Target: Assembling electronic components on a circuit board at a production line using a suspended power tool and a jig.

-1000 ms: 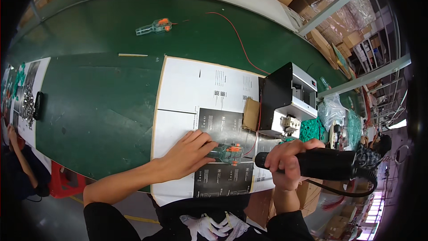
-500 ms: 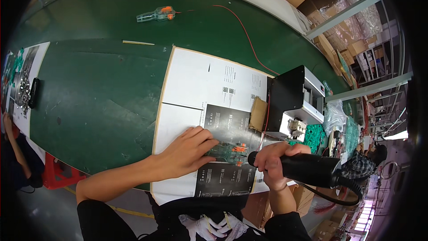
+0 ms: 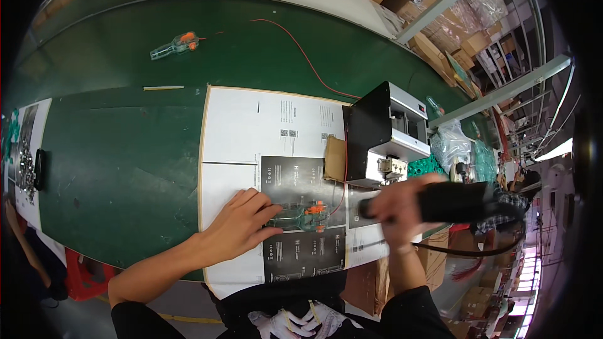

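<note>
A clear, greenish plastic housing with orange parts (image 3: 304,216) lies flat on the printed sheet (image 3: 239,122). My left hand (image 3: 242,223) grips its left end between thumb and fingers. To the right of the housing, my right hand (image 3: 397,210) is closed around a black electric screwdriver (image 3: 449,202), its tip end pointing left and a cable trailing from its rear. The screwdriver and my right hand are blurred by motion and apart from the housing. A thin red wire (image 3: 344,196) runs beside the housing's right end.
A black and silver machine (image 3: 386,135) stands right of the sheet, with a brown cardboard piece (image 3: 335,158) against it. Green parts (image 3: 426,166) lie behind my right hand. Another similar housing (image 3: 176,45) rests at the far left. Small metal parts (image 3: 26,169) lie near a person at the left edge.
My right hand has pulled the screwdriver rightward, away from the housing's orange end. My left hand still grips the housing. The whole view has shifted a little.
</note>
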